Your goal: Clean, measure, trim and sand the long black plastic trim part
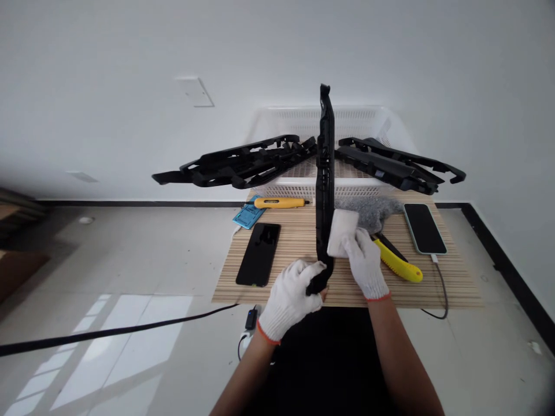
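Observation:
My left hand [289,297], in a white glove, grips the lower end of a long black plastic part [325,173] that stands upright over the slatted wooden table [451,283]. My right hand [365,263], also gloved, presses a white cloth [341,231] against the right side of that part, a little above my left hand.
A white basket [303,121] at the table's back holds more black plastic parts [243,164] sticking out both sides. On the table lie a dark phone [259,254], a charging phone [425,228], a yellow utility knife [399,263], a yellow tool [277,203], a grey duster [373,211] and a blue packet [248,215]. A black cable [108,332] crosses the floor.

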A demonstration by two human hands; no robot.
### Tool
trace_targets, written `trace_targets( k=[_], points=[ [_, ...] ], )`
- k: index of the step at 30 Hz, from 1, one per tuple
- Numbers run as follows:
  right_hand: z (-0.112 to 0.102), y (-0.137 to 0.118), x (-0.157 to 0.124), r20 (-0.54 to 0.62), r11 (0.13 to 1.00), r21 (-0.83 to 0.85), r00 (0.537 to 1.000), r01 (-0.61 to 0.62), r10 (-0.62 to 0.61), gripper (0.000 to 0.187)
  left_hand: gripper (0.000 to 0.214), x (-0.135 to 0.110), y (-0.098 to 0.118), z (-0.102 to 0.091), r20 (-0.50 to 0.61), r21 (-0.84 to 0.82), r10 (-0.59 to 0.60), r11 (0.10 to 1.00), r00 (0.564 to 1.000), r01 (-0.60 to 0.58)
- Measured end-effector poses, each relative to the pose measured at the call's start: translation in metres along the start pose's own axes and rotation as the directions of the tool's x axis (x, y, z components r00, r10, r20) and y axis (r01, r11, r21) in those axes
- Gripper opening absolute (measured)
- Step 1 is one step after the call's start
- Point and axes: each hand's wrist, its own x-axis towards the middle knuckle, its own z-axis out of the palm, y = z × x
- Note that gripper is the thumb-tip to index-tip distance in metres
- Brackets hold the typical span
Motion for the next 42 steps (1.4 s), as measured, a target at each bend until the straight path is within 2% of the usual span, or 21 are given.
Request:
trace_targets(
  k=[2,5,8,9,12,15,19,22,25,28,32,34,35,38,40,42],
  points=[
    [0.0005,0.0003,-0.0009,0.057,1.000,0.010,0.998,-0.013,0.012,0.037,0.042,0.0000,-0.0002,0.0002,0.011,-0.001,-0.010,1.000,1.000,0.010],
    [0.0016,0.0021,-0.0014,-0.021,0.994,0.053,0.995,-0.092,0.093,0.037,0.042,-0.0002,0.0001,0.0006,0.020,-0.002,-0.021,1.000,1.000,0.021],
    [0.0016,0.0037,-0.0013,0.076,0.995,0.088,0.997,-0.035,0.029,0.035,0.040,-0.0008,0.0001,0.0014,0.016,0.013,-0.037,0.999,0.999,0.037],
    [0.0013,0.0040,-0.0014,0.074,0.996,0.084,0.997,-0.017,0.010,0.034,0.040,-0.0010,0.0000,0.0018,0.012,0.017,-0.036,0.999,0.999,0.036],
    [-0.0003,0.0047,-0.0025,-0.070,0.996,0.077,0.996,-0.054,0.060,0.032,0.042,-0.0014,-0.0006,0.0029,-0.007,0.008,-0.020,1.000,1.000,0.020],
    [-0.0023,0.0064,-0.0039,0.036,0.994,0.097,0.998,-0.046,0.043,0.032,0.042,-0.0010,-0.0003,0.0030,-0.002,-0.014,-0.013,1.000,1.000,0.013],
    [-0.0043,0.0082,-0.0039,0.032,0.988,0.120,0.995,-0.098,0.094,0.034,0.043,0.0002,0.0014,0.0019,-0.009,-0.013,-0.022,1.000,1.000,0.022],
    [-0.0046,0.0076,-0.0025,0.150,0.992,0.097,0.987,-0.080,0.065,0.029,0.043,0.0005,0.0025,0.0009,0.012,-0.014,-0.031,0.999,0.999,0.031],
    [-0.0041,0.0068,-0.0011,0.062,0.984,0.121,0.990,-0.130,0.123,0.032,0.043,0.0006,0.0033,0.0002,0.022,-0.016,-0.050,0.999,0.999,0.050],
    [-0.0034,0.0071,-0.0006,0.169,0.990,0.100,0.982,-0.100,0.082,0.032,0.041,0.0011,0.0037,-0.0006,0.036,-0.017,-0.057,0.998,0.998,0.058],
    [-0.0021,0.0079,-0.0008,0.051,0.983,0.119,0.989,-0.141,0.136,0.032,0.043,0.0016,0.0033,-0.0013,0.013,-0.020,-0.018,1.000,1.000,0.018],
    [-0.0009,0.0073,-0.0007,0.100,0.985,0.117,0.989,-0.125,0.114,0.029,0.044,0.0014,0.0032,-0.0015,0.005,-0.020,-0.005,1.000,1.000,0.005],
    [-0.0003,0.0066,-0.0006,0.100,0.981,0.139,0.987,-0.137,0.123,0.029,0.043,0.0012,0.0032,-0.0016,0.004,-0.022,-0.004,1.000,1.000,0.004],
    [0.0012,0.0040,0.0003,-0.012,0.922,0.316,0.971,-0.224,0.240,0.035,0.043,0.0008,0.0036,-0.0020,0.006,-0.034,-0.010,0.999,1.000,0.010],
    [0.0006,0.0031,0.0007,0.035,0.914,0.350,0.978,-0.207,0.208,0.034,0.044,0.0007,0.0038,-0.0021,0.015,-0.035,-0.019,0.999,1.000,0.019],
    [-0.0024,0.0033,0.0005,0.055,0.938,0.310,0.988,-0.156,0.146,0.031,0.044,0.0008,0.0038,-0.0021,0.018,-0.037,-0.023,0.999,1.000,0.024]
  ],
)
